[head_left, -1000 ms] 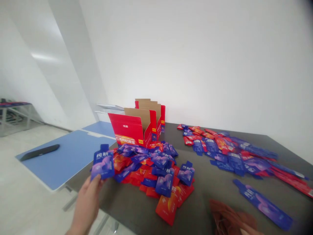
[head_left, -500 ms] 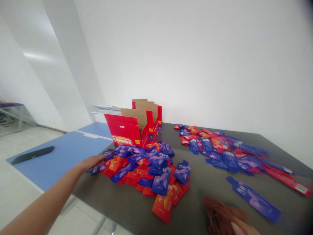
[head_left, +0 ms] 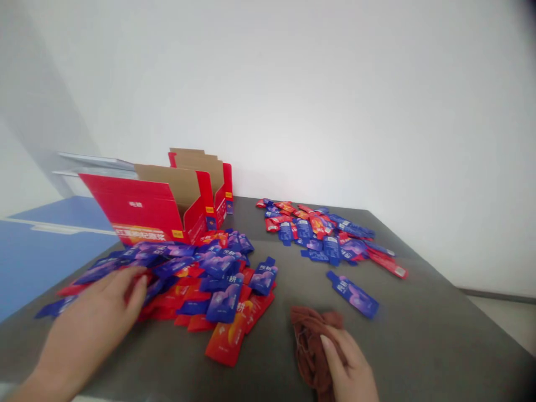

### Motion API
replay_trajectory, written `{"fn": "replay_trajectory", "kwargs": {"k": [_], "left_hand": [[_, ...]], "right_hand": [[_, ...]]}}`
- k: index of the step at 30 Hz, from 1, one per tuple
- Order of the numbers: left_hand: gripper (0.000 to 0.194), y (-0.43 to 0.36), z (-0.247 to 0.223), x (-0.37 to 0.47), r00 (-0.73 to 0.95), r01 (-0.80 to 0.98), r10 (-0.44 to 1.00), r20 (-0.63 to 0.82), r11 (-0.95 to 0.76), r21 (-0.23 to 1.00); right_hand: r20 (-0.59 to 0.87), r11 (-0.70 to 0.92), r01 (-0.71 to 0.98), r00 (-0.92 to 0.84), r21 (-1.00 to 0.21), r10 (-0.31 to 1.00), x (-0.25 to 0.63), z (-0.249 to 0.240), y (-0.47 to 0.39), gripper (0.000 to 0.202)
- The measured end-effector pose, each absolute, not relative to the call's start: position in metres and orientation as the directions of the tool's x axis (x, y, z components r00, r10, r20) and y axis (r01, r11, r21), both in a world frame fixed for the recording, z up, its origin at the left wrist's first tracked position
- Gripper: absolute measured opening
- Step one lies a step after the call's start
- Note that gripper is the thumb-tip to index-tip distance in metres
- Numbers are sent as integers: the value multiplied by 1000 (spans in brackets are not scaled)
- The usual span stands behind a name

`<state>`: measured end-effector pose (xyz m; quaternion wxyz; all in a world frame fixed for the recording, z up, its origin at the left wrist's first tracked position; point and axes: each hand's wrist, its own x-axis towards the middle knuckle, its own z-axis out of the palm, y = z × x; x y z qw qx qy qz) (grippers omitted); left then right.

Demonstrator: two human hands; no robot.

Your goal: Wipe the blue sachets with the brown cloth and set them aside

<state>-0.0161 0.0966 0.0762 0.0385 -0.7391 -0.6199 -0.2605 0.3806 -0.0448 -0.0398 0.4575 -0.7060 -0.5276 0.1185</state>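
Observation:
My left hand (head_left: 98, 315) reaches into the near-left side of a pile of red and blue sachets (head_left: 188, 279), its thumb and fingers curled over a red one; whether it grips that sachet cannot be made out. Bunched brown cloth (head_left: 312, 346) is held in my right hand (head_left: 349, 357) at the table's near edge, right of the pile. One orange-red sachet (head_left: 228, 338) lies at the pile's front. A single blue sachet (head_left: 355, 296) rests on the dark table beyond the cloth.
Open red cartons (head_left: 146, 206) with brown inner flaps stand behind the pile. A second spread of red and blue sachets (head_left: 330, 248) lies farther back on the dark table (head_left: 419, 329). A blue surface (head_left: 42, 257) adjoins at left, and a white wall rises behind.
The view has turned right and come closer to the pile. My left hand has moved from the pile's left edge to its near side. The cloth and my right hand show more fully.

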Motion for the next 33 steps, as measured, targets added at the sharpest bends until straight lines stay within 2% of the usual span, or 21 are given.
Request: {"fn": "replay_trajectory", "kwargs": {"k": [2, 4, 6, 8, 11, 14, 17, 20, 24, 27, 31, 33], "left_hand": [[43, 78, 54, 25, 264, 889, 874, 408, -385, 249], [43, 56, 29, 68, 454, 750, 819, 351, -564, 345], [54, 35, 7, 113, 604, 627, 743, 287, -666, 404], [69, 19, -8, 154, 743, 513, 645, 178, -720, 467], [69, 7, -19, 199, 766, 527, 639, 71, -688, 499], [64, 4, -22, 218, 719, 558, 685, 122, -672, 487], [67, 1, -24, 217, 687, 554, 705, 175, -665, 501], [62, -1, -26, 210, 642, 548, 739, 204, -629, 551], [52, 4, -21, 216, 533, 512, 823, 197, -500, 699], [49, 19, -14, 232, 466, 428, 857, 221, -437, 791], [48, 32, -3, 246, 407, 395, 878, 251, -417, 819], [48, 26, 2, 244, 391, 295, 892, 225, -353, 888]], "right_hand": [[302, -32, 609, 437, -793, 847, 369, -33, -44, 34], [285, -11, 552, 447, -834, 848, 355, -28, -43, 36], [262, 36, 479, 416, -877, 871, 344, -23, -41, 40], [264, 38, 527, 361, -849, 894, 346, -18, -36, 44], [298, -104, 749, 382, -655, 875, 383, -11, -21, 42], [295, -263, 808, 464, -527, 835, 441, -7, -5, 40], [207, -369, 811, 499, -453, 842, 485, -10, 2, 34], [113, -441, 778, 538, -447, 835, 503, -14, 0, 21], [63, -472, 677, 606, -565, 793, 493, -6, -8, 18], [50, -361, 562, 586, -744, 809, 463, 9, -16, 31], [25, -169, 334, 507, -927, 862, 407, 25, -32, 48], [-71, -134, 107, 458, -985, 886, 385, 25, -41, 47]]}}
